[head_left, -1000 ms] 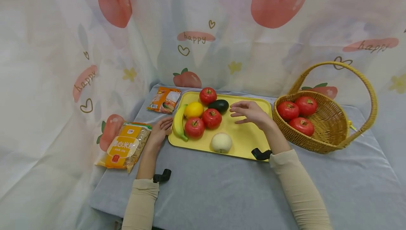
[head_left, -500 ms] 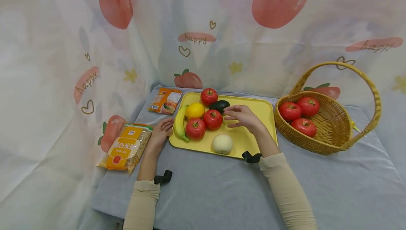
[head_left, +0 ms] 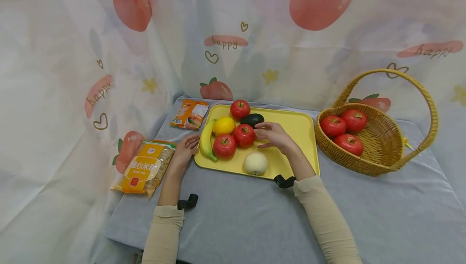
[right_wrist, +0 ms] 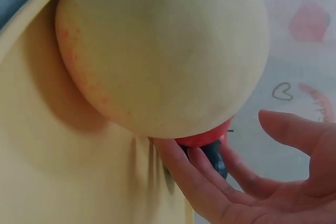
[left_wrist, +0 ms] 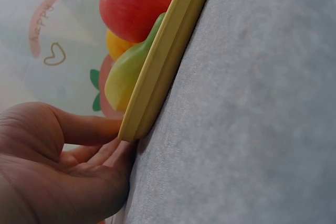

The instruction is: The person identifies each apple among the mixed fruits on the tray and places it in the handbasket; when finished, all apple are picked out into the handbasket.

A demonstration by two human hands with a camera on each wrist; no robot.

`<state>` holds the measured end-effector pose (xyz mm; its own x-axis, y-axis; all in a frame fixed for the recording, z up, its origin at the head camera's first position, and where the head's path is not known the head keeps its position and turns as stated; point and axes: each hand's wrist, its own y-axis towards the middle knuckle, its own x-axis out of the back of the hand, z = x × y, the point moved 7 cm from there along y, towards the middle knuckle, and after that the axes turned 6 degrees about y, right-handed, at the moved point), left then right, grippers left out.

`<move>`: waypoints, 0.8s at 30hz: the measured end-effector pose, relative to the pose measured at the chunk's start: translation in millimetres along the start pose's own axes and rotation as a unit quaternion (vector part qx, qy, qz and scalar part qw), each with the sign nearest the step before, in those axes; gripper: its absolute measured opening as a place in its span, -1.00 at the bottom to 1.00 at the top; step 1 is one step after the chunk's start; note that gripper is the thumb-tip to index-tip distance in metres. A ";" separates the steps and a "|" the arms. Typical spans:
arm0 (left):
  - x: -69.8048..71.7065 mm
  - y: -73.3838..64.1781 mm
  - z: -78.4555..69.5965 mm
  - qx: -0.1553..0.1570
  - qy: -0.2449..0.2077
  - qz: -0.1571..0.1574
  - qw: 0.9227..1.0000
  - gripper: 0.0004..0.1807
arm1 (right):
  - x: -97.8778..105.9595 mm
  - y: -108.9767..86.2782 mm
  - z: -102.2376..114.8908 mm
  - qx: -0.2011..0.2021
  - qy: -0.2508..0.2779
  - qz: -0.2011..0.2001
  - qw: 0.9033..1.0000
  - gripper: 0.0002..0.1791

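Observation:
In the head view my right hand (head_left: 274, 136) is over the yellow tray (head_left: 287, 120), fingers spread and fingertips right at the side of a red apple (head_left: 244, 135). No object is in its grasp. The right wrist view shows a pale round fruit with pink specks (right_wrist: 163, 51) in front, partly hiding the apple. My left hand (head_left: 185, 151) rests against the tray's left edge; its thumb touches the corner (left_wrist: 137, 121) in the left wrist view. Around the apple lie a banana (head_left: 206, 140), a lemon (head_left: 223, 126), a dark oval fruit (head_left: 253, 119) and two more apples.
Right of the tray stands a wicker basket (head_left: 378, 134) with a tall handle and red apples (head_left: 348, 144) inside. An orange packet (head_left: 190, 114) lies at the back left. A yellow bag of grain-like food (head_left: 147, 167) sits beside the left forearm. A printed curtain hangs behind.
My right hand has moved left across the tray, from near the dark oval fruit to the red apple's side. The left hand stays at the tray's edge.

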<state>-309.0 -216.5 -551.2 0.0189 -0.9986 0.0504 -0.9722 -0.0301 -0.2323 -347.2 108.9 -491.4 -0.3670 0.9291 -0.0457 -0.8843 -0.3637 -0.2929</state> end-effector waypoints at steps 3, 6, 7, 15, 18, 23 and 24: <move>-1.8 -0.4 0.0 -0.001 -0.004 0.001 1.000 -0.31 | 1.1 -0.1 -2.9 -0.004 0.006 0.005 1.000 -0.44; -2.1 -0.5 0.4 -0.001 -0.003 -0.001 1.000 -0.33 | 0.3 1.3 -6.2 -0.007 0.006 0.018 1.000 -0.42; -2.0 -0.4 0.3 -0.001 -0.001 -0.001 1.000 -0.33 | -0.2 2.0 -7.4 -0.009 0.009 0.021 1.000 -0.41; -0.3 0.0 1.2 0.002 0.002 -0.005 1.000 -0.34 | -3.1 9.2 -17.1 -0.023 0.029 0.020 0.999 -0.36; -0.4 0.5 1.3 0.001 0.006 -0.003 1.000 -0.34 | -5.1 9.9 -18.1 -0.021 0.020 0.024 0.999 -0.34; 0.3 -0.5 1.0 0.000 0.010 -0.004 1.000 -0.35 | -8.7 10.7 -17.7 -0.025 0.010 0.029 0.999 -0.34; 0.3 -0.6 1.1 0.000 0.009 -0.005 1.000 -0.36 | -9.4 10.9 -17.9 -0.026 0.008 0.031 0.999 -0.34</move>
<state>-308.1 -216.9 -552.1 0.0236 -0.9973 0.0698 -0.9720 -0.0392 -0.2315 -348.2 97.3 -511.3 -0.4147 0.9064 -0.0803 -0.8442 -0.4162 -0.3378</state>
